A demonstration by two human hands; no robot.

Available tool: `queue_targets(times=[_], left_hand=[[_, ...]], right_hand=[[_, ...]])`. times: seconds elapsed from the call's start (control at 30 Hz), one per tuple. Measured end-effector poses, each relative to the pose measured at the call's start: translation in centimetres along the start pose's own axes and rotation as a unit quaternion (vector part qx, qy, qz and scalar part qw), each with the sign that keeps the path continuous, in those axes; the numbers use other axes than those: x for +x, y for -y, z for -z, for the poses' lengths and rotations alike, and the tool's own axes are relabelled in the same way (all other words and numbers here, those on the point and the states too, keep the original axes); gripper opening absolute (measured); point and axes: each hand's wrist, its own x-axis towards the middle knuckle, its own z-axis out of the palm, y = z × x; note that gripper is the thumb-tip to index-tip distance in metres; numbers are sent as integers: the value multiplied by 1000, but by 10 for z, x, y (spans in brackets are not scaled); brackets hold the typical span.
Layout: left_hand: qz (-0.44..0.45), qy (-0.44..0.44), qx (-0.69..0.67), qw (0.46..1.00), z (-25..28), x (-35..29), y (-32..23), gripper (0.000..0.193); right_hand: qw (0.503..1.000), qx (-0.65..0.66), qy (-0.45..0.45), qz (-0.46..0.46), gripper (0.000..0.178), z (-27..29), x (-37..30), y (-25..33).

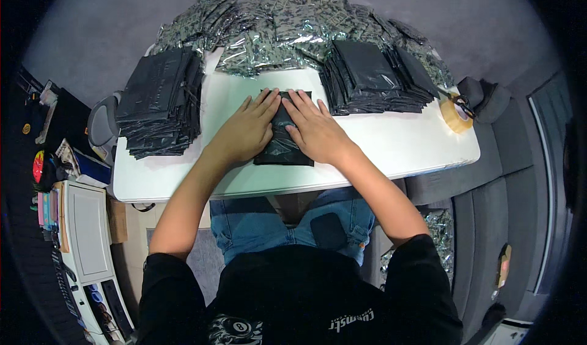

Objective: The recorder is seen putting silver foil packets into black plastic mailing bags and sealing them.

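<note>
A black plastic mailer bag (284,143) lies flat near the front edge of the white table, its surface creased and shiny. My left hand (247,128) rests palm down on its left side, fingers stretched toward the far end. On the right side of the same bag, my right hand (318,131) lies flat with fingers spread. The two hands are close together and neither grips anything. What the bag holds is hidden.
A tall stack of black mailer bags (153,97) stands at the left, with more black bags (364,76) at the right. Camouflage-patterned packs in clear plastic (263,27) pile along the back. A tape roll (456,116) sits at the right end of the table (397,146), near a grey sofa (483,216).
</note>
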Motion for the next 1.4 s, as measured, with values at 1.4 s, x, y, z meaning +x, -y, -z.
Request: queue_targets(times=[1.4], left_hand=[[311, -166, -344, 870, 22, -16, 0, 39]], right_hand=[[984, 162, -68, 6, 51, 28, -43, 3]])
